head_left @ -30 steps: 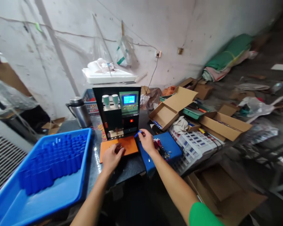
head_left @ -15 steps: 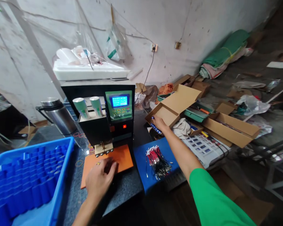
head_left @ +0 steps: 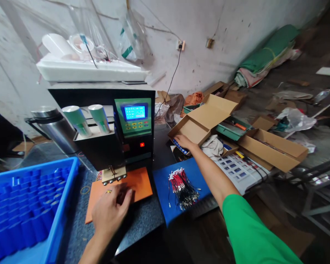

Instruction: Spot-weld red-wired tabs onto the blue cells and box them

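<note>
1. cardboard box (head_left: 194,129) is lying open on the dark table (head_left: 145,216), right of the black machine (head_left: 110,128); it is plain brown, shallow, with its lid flap standing up and leaning back toward the wall.
2. right hand (head_left: 184,141) is reaching out to the box's near edge, palm down, fingers resting at the rim over a small blue-printed strip (head_left: 181,147); whether it is pinching anything, i cannot tell.
3. left hand (head_left: 110,212) is lying on the orange mat (head_left: 137,181) in front of the machine, fingers curled loosely over the mat, a ring showing on one finger; whether something small is sitting under the fingers is hidden.
4. machine's small welding head (head_left: 114,175) is hanging just above the mat's far edge, close beyond the left hand's fingertips.
5. blue pad (head_left: 162,198) is sitting just right of the mat, carrying a bundle of red and black wires (head_left: 181,187); the right forearm is crossing above its far corner.
6. blue tray (head_left: 30,205) of upright blue cells is filling the table's left side, its rim near the mat.
7. more open cartons (head_left: 272,148) and a white gridded tray (head_left: 242,168) are crowding the right of the box, leaving a strip of bare table only along the near edge, between mat and table lip.
</note>
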Motion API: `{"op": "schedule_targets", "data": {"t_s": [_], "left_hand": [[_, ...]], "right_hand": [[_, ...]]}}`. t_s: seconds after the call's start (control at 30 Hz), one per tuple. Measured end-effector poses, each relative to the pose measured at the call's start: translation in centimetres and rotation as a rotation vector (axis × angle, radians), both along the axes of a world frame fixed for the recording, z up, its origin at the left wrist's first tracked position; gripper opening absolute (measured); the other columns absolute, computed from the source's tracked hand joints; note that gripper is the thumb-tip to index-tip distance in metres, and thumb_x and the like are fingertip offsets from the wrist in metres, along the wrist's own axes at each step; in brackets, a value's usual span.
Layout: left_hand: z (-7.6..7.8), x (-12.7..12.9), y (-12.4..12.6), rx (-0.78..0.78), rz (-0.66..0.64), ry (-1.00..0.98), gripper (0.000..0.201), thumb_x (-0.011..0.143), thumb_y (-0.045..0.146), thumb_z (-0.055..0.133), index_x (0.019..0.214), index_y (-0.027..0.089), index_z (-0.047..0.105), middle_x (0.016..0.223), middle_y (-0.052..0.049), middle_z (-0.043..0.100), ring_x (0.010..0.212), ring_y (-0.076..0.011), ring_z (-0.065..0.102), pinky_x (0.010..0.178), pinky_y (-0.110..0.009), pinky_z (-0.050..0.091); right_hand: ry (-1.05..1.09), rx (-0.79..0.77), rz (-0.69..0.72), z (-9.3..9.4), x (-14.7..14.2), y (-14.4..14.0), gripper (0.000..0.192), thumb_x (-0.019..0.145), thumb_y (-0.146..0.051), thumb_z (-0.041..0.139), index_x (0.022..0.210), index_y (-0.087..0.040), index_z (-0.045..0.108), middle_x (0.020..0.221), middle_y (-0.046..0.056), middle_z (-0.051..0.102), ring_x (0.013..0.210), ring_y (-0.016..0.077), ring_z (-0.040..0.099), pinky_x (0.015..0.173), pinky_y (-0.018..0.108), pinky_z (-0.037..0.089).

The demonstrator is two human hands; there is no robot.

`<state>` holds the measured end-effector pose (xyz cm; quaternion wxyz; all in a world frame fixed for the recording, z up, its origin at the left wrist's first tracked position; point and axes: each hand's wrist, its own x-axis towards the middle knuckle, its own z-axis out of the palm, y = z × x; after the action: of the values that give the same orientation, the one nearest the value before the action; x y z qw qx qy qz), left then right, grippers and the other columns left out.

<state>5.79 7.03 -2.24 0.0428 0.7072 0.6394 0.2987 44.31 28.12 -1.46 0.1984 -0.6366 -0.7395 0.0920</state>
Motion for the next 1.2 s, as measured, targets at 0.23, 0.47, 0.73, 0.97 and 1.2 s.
{"op": "schedule_targets", "data": {"t_s": [0.23, 0.47, 0.73, 0.97, 1.2], "left_hand": [[-0.2, 0.0, 0.0, 0.027, -0.01, 0.009, 0.034, 0.087, 0.054, 0.051, 0.096, 0.025, 0.067, 0.08, -0.002, 0.068, 0.078, -0.0219, 0.065, 0.064, -0.029, 0.039], [-0.1, 0.1, 0.0, 0.023, -0.006, 0.047, 0.036, 0.088, 0.055, 0.05, 0.097, 0.024, 0.068, 0.078, -0.002, 0.067, 0.076, -0.0215, 0.064, 0.063, -0.029, 0.037], [-0.1, 0.1, 0.0, 0.01, -0.012, 0.064, 0.038, 0.089, 0.055, 0.052, 0.1, 0.023, 0.068, 0.076, -0.002, 0.067, 0.077, -0.022, 0.064, 0.063, -0.028, 0.037], [0.4, 0.4, -0.1, -0.004, -0.003, 0.08, 0.038, 0.089, 0.054, 0.05, 0.1, 0.023, 0.068, 0.079, -0.003, 0.068, 0.078, -0.0232, 0.064, 0.062, -0.029, 0.036], [0.7, 0.8, -0.3, -0.002, -0.011, 0.068, 0.04, 0.088, 0.053, 0.05, 0.103, 0.021, 0.069, 0.085, -0.006, 0.07, 0.084, -0.0258, 0.065, 0.065, -0.031, 0.039]], "right_hand": [[0.13, -0.042, -0.028, -0.9, -0.3, 1.2, 0.025, 0.098, -0.022, 0.051, 0.098, -0.013, 0.073, 0.105, 0.013, 0.075, 0.092, 0.0198, 0.068, 0.084, 0.026, 0.047], [0.064, -0.094, -0.005, -0.8, -0.1, 1.2, 0.03, 0.101, -0.023, 0.043, 0.11, -0.011, 0.07, 0.113, 0.014, 0.072, 0.1, 0.02, 0.067, 0.088, 0.026, 0.046], [0.014, -0.094, -0.05, 0.0, -0.1, 0.6, 0.033, 0.1, -0.03, 0.045, 0.112, -0.011, 0.069, 0.116, 0.015, 0.071, 0.103, 0.0228, 0.066, 0.089, 0.028, 0.046], [0.063, 0.216, -0.134, 4.6, -0.1, -3.0, 0.032, 0.098, -0.027, 0.047, 0.121, -0.013, 0.064, 0.115, 0.014, 0.07, 0.105, 0.0228, 0.064, 0.091, 0.031, 0.046], [-0.117, 0.084, 0.047, 6.1, -7.0, -12.9, 0.019, 0.092, -0.024, 0.055, 0.095, -0.017, 0.073, 0.093, 0.007, 0.071, 0.089, 0.0195, 0.064, 0.082, 0.028, 0.045]]}}
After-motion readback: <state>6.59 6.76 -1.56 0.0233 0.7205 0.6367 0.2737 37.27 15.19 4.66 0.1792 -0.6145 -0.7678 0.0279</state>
